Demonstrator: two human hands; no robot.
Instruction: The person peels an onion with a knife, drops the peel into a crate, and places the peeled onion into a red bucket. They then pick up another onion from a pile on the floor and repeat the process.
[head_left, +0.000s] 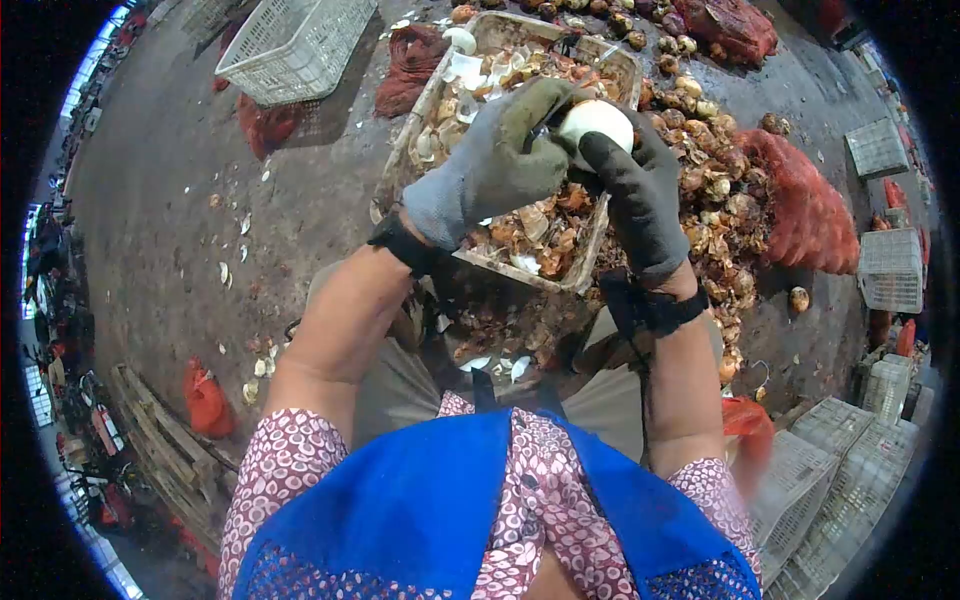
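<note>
A peeled white onion (597,128) is held up between my two gloved hands, above a shallow crate (590,245) filled with brown onion skins. My left hand (510,150), in a grey glove with a dark wristband, has its fingers bent and pressed against the onion's left side; whether it also grips a small tool cannot be made out. Around the right and lower side of the onion wrap the fingers of my right hand (640,190), the thumb lying across its front. White peelings (465,70) lie in the crate's upper left part.
A heap of unpeeled onions (715,190) spreads to the right of the crate, beside a full red mesh bag (805,210). An empty white basket (295,50) stands at the upper left. Stacked crates (840,460) are at the lower right, and wooden planks (165,440) at the lower left.
</note>
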